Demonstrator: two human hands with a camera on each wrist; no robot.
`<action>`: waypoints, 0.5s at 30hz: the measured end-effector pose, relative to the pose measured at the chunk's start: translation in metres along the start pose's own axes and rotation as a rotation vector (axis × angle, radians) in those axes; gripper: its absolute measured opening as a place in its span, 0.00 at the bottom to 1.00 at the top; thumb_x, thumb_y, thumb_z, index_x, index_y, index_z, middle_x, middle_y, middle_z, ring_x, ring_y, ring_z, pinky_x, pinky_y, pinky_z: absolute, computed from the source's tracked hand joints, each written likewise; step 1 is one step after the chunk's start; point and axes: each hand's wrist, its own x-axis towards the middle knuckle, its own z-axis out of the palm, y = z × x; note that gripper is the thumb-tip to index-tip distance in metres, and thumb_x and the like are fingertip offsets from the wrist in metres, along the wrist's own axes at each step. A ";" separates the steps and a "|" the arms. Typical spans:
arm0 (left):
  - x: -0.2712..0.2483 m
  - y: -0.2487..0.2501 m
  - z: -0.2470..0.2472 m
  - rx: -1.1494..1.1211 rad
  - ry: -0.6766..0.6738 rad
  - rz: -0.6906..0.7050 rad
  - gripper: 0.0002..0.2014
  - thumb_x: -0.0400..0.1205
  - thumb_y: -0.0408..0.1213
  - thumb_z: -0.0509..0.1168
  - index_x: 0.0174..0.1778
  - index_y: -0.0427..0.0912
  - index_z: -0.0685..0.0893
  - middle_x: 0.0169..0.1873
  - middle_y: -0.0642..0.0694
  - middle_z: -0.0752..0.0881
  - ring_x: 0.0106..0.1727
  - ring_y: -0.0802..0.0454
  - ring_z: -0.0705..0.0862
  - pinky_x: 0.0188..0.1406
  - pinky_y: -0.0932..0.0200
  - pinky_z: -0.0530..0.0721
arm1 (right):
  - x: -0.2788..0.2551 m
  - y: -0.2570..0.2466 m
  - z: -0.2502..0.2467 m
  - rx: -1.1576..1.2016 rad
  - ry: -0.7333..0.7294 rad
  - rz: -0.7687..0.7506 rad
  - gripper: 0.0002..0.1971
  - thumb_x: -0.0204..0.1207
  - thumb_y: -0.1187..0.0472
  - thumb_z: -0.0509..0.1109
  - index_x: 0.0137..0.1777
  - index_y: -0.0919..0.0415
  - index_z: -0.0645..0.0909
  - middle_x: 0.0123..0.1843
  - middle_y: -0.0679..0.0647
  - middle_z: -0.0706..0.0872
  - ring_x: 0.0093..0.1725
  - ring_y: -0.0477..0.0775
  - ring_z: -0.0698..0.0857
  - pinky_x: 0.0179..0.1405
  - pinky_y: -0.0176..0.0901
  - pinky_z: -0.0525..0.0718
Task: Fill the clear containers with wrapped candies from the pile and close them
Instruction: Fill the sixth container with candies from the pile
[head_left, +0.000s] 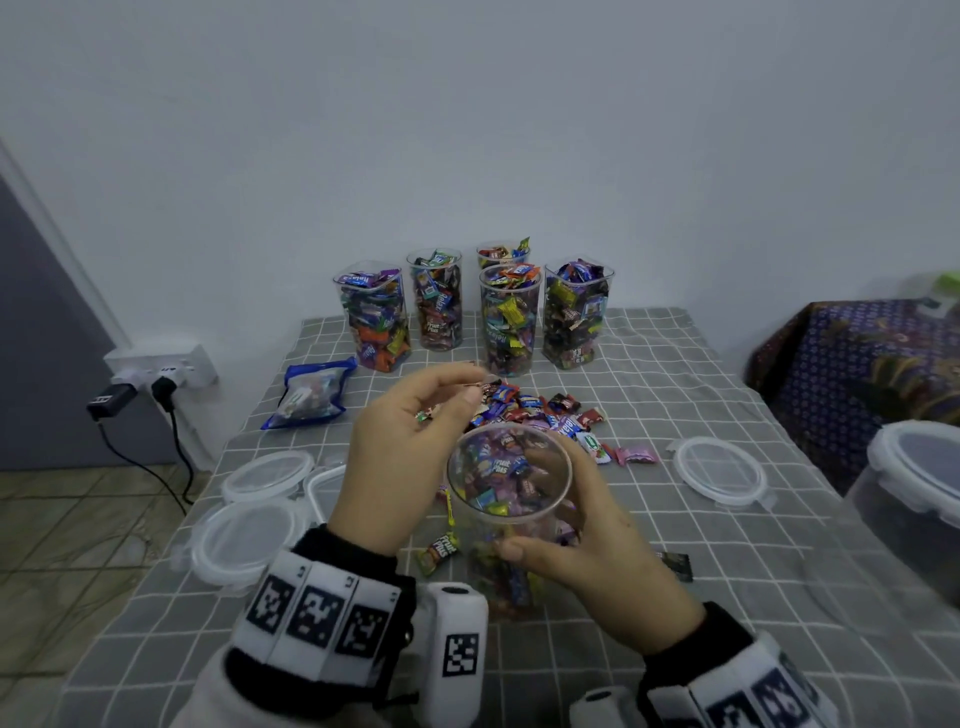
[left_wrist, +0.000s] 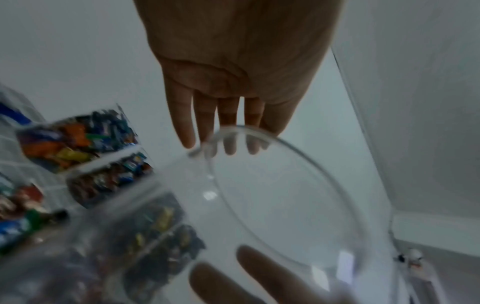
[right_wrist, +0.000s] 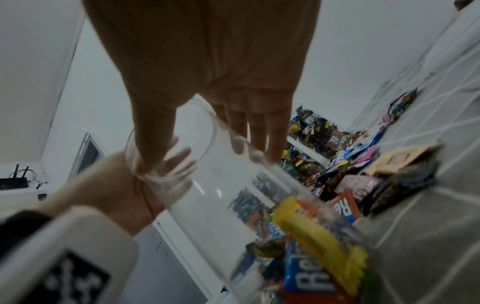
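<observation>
The clear container you are filling sits low and centre in the head view, tilted toward you and partly full of wrapped candies, with your right hand curled round its side, thumb on the near wall. Your left hand is raised just beside its rim, and a small wrapped candy is pinched in its curled fingers. Just beyond the rim the candy pile lies on the checked tabletop, and behind it five filled containers stand open near the wall. Loose lids lie to both sides, and a blue-edged pouch rests at the far left. In the left wrist view, your left hand shows from the palm side, fingers reaching down to the round rim of the container; the view is too blurred to show the candy. In the right wrist view, your right hand wraps the container, fingertips pressed against its clear wall, with yellow and blue wrappers inside it near the lens.
</observation>
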 end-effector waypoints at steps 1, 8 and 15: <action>0.004 -0.007 -0.004 0.090 -0.016 -0.037 0.13 0.81 0.36 0.67 0.47 0.65 0.84 0.45 0.57 0.88 0.49 0.59 0.85 0.53 0.55 0.85 | 0.000 0.000 -0.005 -0.045 -0.071 0.026 0.40 0.60 0.54 0.81 0.70 0.36 0.64 0.64 0.26 0.77 0.67 0.31 0.76 0.62 0.25 0.74; 0.030 -0.068 -0.018 0.909 -0.562 -0.303 0.38 0.77 0.51 0.71 0.80 0.57 0.60 0.81 0.51 0.61 0.75 0.47 0.71 0.72 0.47 0.72 | 0.024 0.025 -0.037 -0.753 -0.370 0.150 0.54 0.54 0.34 0.69 0.81 0.46 0.53 0.79 0.45 0.61 0.77 0.48 0.62 0.77 0.48 0.66; 0.050 -0.138 0.006 1.137 -0.913 -0.303 0.56 0.64 0.68 0.69 0.82 0.59 0.44 0.83 0.45 0.45 0.83 0.40 0.49 0.78 0.36 0.62 | 0.068 0.031 -0.044 -1.193 -0.556 0.392 0.59 0.62 0.42 0.79 0.83 0.45 0.39 0.84 0.55 0.41 0.83 0.62 0.45 0.78 0.62 0.61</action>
